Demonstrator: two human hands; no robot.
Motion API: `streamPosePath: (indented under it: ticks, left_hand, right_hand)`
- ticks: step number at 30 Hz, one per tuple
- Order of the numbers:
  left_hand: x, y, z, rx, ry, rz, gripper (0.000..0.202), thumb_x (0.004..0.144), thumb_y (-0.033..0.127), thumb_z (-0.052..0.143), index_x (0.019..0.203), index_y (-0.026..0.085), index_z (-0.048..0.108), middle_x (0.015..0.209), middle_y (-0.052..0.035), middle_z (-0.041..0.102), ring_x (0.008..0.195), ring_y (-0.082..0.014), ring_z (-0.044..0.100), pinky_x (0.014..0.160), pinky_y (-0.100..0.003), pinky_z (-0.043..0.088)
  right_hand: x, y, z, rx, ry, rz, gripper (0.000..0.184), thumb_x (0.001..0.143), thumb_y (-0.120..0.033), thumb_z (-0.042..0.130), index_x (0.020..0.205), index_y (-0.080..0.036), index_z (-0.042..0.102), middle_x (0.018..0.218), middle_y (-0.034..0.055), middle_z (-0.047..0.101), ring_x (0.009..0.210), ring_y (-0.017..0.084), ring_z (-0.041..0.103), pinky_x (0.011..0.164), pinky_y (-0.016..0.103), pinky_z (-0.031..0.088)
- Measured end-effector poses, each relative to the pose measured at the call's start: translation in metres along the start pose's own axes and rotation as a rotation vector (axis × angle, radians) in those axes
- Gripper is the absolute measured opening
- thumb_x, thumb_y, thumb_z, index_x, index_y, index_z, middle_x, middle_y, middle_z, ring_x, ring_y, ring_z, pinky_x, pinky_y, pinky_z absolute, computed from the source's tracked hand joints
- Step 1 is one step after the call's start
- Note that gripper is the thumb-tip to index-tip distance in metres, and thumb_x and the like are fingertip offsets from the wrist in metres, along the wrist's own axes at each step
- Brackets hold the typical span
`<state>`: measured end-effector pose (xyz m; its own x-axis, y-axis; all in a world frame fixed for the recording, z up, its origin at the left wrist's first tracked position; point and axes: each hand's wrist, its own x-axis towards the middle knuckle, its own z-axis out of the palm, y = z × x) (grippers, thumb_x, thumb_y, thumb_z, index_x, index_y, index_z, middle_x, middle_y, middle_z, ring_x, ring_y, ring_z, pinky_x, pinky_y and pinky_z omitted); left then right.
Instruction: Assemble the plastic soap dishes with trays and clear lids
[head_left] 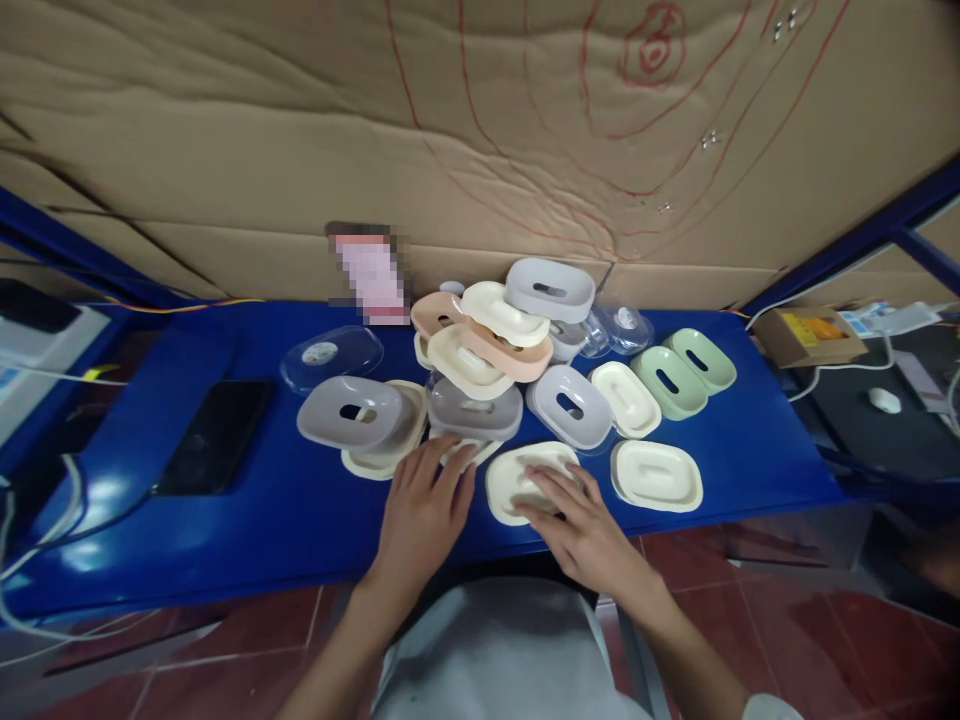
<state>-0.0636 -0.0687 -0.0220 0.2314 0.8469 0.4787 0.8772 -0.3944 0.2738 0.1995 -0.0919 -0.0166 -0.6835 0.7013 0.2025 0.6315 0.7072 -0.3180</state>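
My right hand [581, 515] lies over a cream oval dish [504, 487] at the table's front, its fingers spread across the dish's top. My left hand [431, 495] is open too, palm down, its fingertips at the edge of another cream dish [484, 452] that is partly hidden under a grey oval dish with a slot [480, 408]. To the left, a grey slotted dish [349, 410] sits on a cream one [379, 462]. Behind my hands is a loose pile of peach dishes [529, 358], cream dishes [469, 362] and a grey dish [555, 285].
On the blue table [285, 530] are green slotted dishes [667, 380], a clear lid [337, 355] and a black phone [216, 440] with a cable. A cream dish [656, 475] lies right of my hands. Cardboard [300, 130] walls the back; a small box [810, 338] stands right.
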Motion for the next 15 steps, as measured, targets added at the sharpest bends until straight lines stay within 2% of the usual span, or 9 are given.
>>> streamPosePath:
  ticks: [3, 7, 10, 15]
  left_hand:
    - [-0.017, 0.006, -0.003, 0.037, -0.120, 0.011, 0.028, 0.104, 0.023, 0.060, 0.131, 0.017, 0.061, 0.135, -0.0167, 0.069, 0.126, -0.0348, 0.065, 0.107, -0.052, 0.050]
    - [-0.034, 0.000, -0.011, 0.040, -0.133, -0.035, 0.015, 0.102, 0.026, 0.062, 0.114, 0.019, 0.063, 0.141, -0.0187, 0.066, 0.123, -0.0348, 0.067, 0.101, -0.051, 0.054]
    - [-0.047, -0.011, -0.024, -0.011, -0.132, -0.061, 0.009, 0.098, 0.019, 0.060, 0.107, 0.022, 0.063, 0.142, -0.0162, 0.066, 0.129, -0.0347, 0.065, 0.103, -0.052, 0.055]
    - [-0.075, -0.028, -0.045, -0.140, -0.150, -0.070, 0.016, 0.093, 0.012, 0.059, 0.104, 0.023, 0.061, 0.139, -0.0137, 0.067, 0.131, -0.0333, 0.065, 0.106, -0.054, 0.058]
  right_hand:
    - [-0.009, 0.003, 0.004, -0.007, 0.068, 0.075, 0.042, 0.107, -0.023, 0.058, 0.149, -0.026, 0.059, 0.163, 0.0132, 0.051, 0.152, 0.028, 0.048, 0.125, 0.058, 0.038]
    - [-0.011, 0.006, 0.007, 0.021, 0.078, 0.119, 0.051, 0.106, -0.030, 0.061, 0.156, -0.026, 0.051, 0.161, 0.0133, 0.055, 0.148, 0.030, 0.052, 0.123, 0.056, 0.042]
    - [-0.009, 0.006, 0.005, 0.032, 0.066, 0.140, 0.051, 0.106, -0.030, 0.059, 0.157, -0.027, 0.050, 0.162, 0.0131, 0.053, 0.149, 0.030, 0.051, 0.123, 0.057, 0.041]
    - [0.000, -0.004, 0.007, 0.015, 0.087, 0.215, 0.049, 0.108, -0.022, 0.050, 0.156, -0.028, 0.047, 0.165, 0.0135, 0.049, 0.153, 0.031, 0.045, 0.125, 0.063, 0.032]
